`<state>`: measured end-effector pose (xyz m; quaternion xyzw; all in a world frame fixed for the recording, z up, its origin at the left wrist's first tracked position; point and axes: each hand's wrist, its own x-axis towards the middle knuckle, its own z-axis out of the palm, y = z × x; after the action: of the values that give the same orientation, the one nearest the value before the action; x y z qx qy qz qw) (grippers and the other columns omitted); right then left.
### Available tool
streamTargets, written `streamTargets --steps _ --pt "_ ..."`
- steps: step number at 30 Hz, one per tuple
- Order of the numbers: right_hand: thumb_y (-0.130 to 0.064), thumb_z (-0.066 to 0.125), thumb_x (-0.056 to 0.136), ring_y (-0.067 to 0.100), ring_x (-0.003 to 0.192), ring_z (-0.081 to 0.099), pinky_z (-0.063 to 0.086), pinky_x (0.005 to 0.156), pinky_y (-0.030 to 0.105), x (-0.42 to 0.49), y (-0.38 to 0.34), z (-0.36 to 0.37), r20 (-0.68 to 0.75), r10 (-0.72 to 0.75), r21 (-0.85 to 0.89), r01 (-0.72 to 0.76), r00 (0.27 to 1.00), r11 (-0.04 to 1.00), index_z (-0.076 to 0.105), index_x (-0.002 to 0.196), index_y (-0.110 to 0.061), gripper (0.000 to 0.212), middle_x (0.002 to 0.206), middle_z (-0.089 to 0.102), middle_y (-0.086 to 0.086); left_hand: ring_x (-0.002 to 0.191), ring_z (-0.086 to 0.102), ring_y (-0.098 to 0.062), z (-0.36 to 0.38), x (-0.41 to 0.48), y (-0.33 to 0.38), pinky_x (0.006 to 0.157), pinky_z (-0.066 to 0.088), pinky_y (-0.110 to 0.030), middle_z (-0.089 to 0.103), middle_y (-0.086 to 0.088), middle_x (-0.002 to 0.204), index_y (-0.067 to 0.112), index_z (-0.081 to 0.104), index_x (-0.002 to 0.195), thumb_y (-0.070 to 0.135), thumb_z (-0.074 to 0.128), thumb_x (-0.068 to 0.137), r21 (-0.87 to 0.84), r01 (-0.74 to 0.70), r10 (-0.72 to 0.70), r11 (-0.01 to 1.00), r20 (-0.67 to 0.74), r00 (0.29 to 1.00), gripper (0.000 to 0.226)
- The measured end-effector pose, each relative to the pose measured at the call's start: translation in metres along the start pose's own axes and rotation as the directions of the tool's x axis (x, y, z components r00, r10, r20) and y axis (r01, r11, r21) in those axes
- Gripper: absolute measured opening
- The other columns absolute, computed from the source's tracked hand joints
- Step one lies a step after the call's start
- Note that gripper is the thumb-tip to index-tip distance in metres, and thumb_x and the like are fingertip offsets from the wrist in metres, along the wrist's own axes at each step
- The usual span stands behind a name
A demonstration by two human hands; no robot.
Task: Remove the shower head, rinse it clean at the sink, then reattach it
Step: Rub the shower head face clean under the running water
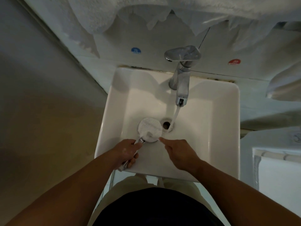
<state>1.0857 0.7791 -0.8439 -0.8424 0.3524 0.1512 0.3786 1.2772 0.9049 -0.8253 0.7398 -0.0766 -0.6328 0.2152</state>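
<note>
Rinsing step in hand. The left hand (128,152) grips the shower head (150,128) by its handle, low in the sink (219,128), just left of the drain (166,125). The right hand (179,152) holds nothing; its outstretched forefinger touches the head's rim. The tap (180,88) runs, its stream (175,116) falling beside the head. Judged next: shift the head under it.

Glossy white sink (224,111), polished metal tap (180,82), seemingly matt-faced shower head (150,128).
</note>
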Motion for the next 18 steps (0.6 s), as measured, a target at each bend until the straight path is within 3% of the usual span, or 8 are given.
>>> streamTargets --steps 5,8,12,18 --pt "-0.026 0.043 0.106 0.023 0.11 0.066 0.051 0.093 0.033 0.003 -0.018 0.006 -0.001 -0.06 0.059 0.06 0.998 0.996 0.052 0.146 -0.033 0.042 0.128 0.071 0.008 0.038 0.046 -0.013 0.0 0.003 -0.002 0.039 0.038 -0.023 0.058 -0.009 0.07 0.008 0.061 0.099 0.037 0.05 0.104 0.008 0.002 -0.002 1.0 -0.004 1.0 0.032" --pt "-0.028 0.041 0.106 0.021 0.102 0.067 0.053 0.087 0.032 0.005 -0.01 0.001 -0.009 0.0 0.035 0.001 1.0 0.999 0.05 0.147 -0.035 0.042 0.124 0.072 0.008 0.035 0.045 -0.013 -0.001 0.003 -0.001 0.038 0.037 -0.021 0.056 -0.01 0.071 0.009 0.059 0.094 0.036 0.049 0.104 0.009 0.003 -0.003 1.0 -0.004 1.0 0.03" --pt "-0.031 0.041 0.102 0.026 0.103 0.067 0.053 0.087 0.037 -0.005 -0.02 0.015 0.043 -0.078 0.038 0.076 0.996 0.996 0.05 0.146 -0.04 0.046 0.117 0.074 0.007 0.039 0.045 -0.014 -0.002 0.004 -0.002 0.039 0.038 -0.022 0.057 -0.01 0.07 0.008 0.062 0.101 0.035 0.05 0.104 -0.033 0.025 -0.025 0.999 0.017 1.0 0.03" --pt "-0.033 0.038 0.101 0.027 0.092 0.065 0.051 0.082 0.041 -0.011 -0.022 0.024 -0.022 -0.05 0.029 0.051 0.998 0.998 0.047 0.148 -0.04 0.048 0.099 0.072 0.009 0.04 0.041 -0.011 -0.005 0.002 0.002 0.038 0.036 -0.019 0.055 -0.005 0.065 0.006 0.065 0.112 0.034 0.056 0.102 -0.262 0.148 -0.121 0.954 0.117 0.986 0.032"
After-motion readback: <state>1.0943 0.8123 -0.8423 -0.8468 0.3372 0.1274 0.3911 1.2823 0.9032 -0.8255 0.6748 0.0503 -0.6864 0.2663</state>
